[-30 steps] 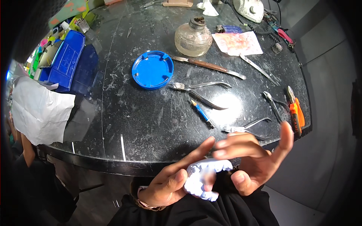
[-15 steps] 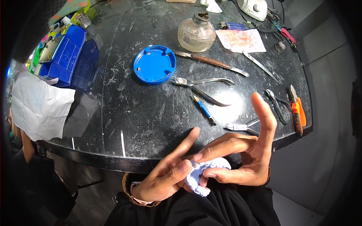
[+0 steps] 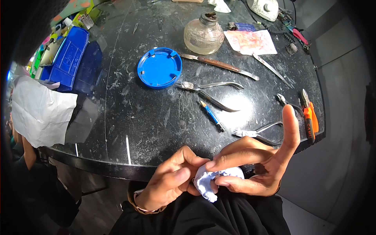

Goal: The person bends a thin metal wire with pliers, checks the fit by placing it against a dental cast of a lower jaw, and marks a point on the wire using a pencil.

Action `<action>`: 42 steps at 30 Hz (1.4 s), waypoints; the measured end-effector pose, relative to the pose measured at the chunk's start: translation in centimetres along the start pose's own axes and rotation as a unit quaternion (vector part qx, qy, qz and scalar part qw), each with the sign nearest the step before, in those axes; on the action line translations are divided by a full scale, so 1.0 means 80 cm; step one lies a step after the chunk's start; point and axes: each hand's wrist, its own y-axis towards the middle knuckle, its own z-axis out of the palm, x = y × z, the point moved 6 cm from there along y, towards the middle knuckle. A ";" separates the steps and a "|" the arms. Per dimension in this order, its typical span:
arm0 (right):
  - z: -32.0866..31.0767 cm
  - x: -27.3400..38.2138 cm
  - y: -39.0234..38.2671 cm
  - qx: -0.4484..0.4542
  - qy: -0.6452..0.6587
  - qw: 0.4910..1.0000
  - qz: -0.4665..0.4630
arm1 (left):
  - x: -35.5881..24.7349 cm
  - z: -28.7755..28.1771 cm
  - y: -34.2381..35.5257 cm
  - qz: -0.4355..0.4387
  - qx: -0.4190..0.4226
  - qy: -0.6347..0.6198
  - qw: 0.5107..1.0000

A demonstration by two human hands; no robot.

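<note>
Just past the table's near edge, above my lap, is a pale bluish-white dental cast (image 3: 204, 185), horseshoe-shaped with a bumpy row of teeth. My right hand (image 3: 260, 164) pinches it between thumb and bent fingers, with the index finger sticking up. At its left side my left hand (image 3: 170, 182) is closed, index finger bent against the rim and other fingertips under it. The left thumb lies back off the cast. Nearest on the table are small pliers (image 3: 246, 133) and a short blue pencil (image 3: 211, 114).
Farther off lie larger pliers (image 3: 188, 85), a blue round lid (image 3: 158, 71), a wooden-handled spatula (image 3: 219, 64), tweezers (image 3: 272, 70) and a glass jar (image 3: 201, 39). Orange-handled cutters (image 3: 308, 117) lie at right. A blue bin (image 3: 70, 58) and white paper (image 3: 43, 109) are at left.
My left thumb has drawn back from the cast, and the left index finger has bent in from stretched out. My right hand has shifted slightly right, and the cast has turned a little.
</note>
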 end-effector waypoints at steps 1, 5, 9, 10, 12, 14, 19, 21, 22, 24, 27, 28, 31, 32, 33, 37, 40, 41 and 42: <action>-0.001 0.000 -0.002 -0.008 0.003 1.000 -0.005 | 0.001 0.004 0.000 -0.005 0.014 -0.086 0.996; -0.004 0.007 -0.006 -0.020 0.003 1.000 -0.013 | -0.004 0.012 -0.002 0.025 0.027 0.034 0.999; -0.003 0.010 -0.010 -0.045 -0.016 0.998 -0.029 | -0.005 0.012 -0.002 0.031 0.019 0.060 0.998; -0.002 0.011 -0.011 -0.055 -0.012 0.998 -0.038 | -0.006 0.012 -0.001 0.041 0.023 0.057 0.997; -0.003 0.010 -0.011 -0.064 -0.009 0.997 -0.047 | -0.006 0.011 -0.002 0.053 0.027 0.054 0.997; -0.004 0.018 -0.012 -0.052 -0.008 0.994 -0.091 | -0.007 0.013 -0.002 0.063 0.034 0.067 0.995; -0.003 0.021 -0.017 -0.075 -0.022 0.992 -0.102 | -0.010 0.016 -0.006 0.049 0.028 0.068 0.996; -0.003 0.022 -0.018 -0.081 -0.015 0.990 -0.110 | -0.010 0.018 -0.005 0.050 0.034 0.066 0.996; -0.004 0.022 -0.020 -0.101 -0.015 0.989 -0.105 | -0.011 0.019 -0.005 0.052 0.037 0.081 0.995; -0.001 0.025 -0.021 -0.121 -0.016 0.988 -0.099 | -0.010 0.025 -0.008 0.053 0.041 0.096 0.993; -0.006 0.020 -0.023 -0.183 -0.007 0.981 -0.070 | -0.014 0.032 -0.013 0.048 0.000 0.175 0.983; -0.005 0.019 -0.020 -0.156 0.004 0.984 -0.087 | -0.016 0.034 -0.015 0.049 -0.001 0.176 0.983; -0.007 0.019 -0.020 -0.124 0.019 0.986 -0.111 | -0.027 0.035 -0.016 0.096 -0.030 0.341 0.935; -0.008 0.020 -0.021 -0.119 0.021 0.986 -0.117 | -0.029 0.031 -0.012 0.095 -0.027 0.339 0.935; -0.008 0.022 -0.022 -0.120 0.018 0.986 -0.115 | -0.039 0.036 -0.011 0.154 0.002 0.438 0.885; -0.003 0.024 -0.024 -0.188 0.038 0.975 -0.114 | -0.042 0.043 -0.012 0.308 0.012 0.512 0.802; 0.000 0.029 -0.026 -0.253 0.081 0.954 -0.142 | -0.043 0.046 -0.016 0.369 -0.004 0.457 0.810; 0.002 0.030 -0.027 -0.229 0.067 0.962 -0.133 | -0.046 0.049 -0.017 0.394 0.012 0.480 0.784; 0.001 0.030 -0.028 -0.217 0.057 0.967 -0.123 | -0.046 0.051 -0.018 0.418 0.029 0.500 0.758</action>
